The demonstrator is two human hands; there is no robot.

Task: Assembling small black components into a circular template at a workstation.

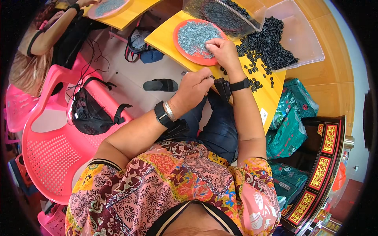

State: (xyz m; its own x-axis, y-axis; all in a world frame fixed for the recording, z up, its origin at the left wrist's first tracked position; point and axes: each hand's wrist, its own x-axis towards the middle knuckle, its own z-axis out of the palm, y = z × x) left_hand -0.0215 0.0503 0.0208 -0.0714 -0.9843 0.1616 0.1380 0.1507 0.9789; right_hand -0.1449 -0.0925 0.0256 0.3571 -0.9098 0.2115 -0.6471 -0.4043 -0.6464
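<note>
My right hand reaches over a round red plate heaped with small silver metal pieces, thin like screws or pins. Its thumb and fingers are pinched together at the heap's right edge; whatever they hold is too small to make out. Closer to my body, my left hand is closed in a fist just off the table's edge. A small shiny bit shows beside its knuckles and something dark by its fingertips, but what it grips is mostly hidden. Both wrists wear black straps.
Small black oval parts spill from a tipped clear bin onto the yellow table; another clear bin stands behind the plate. A pink chair holds a black mesh bag. Green packages lie right. Another person's arm reaches a plate.
</note>
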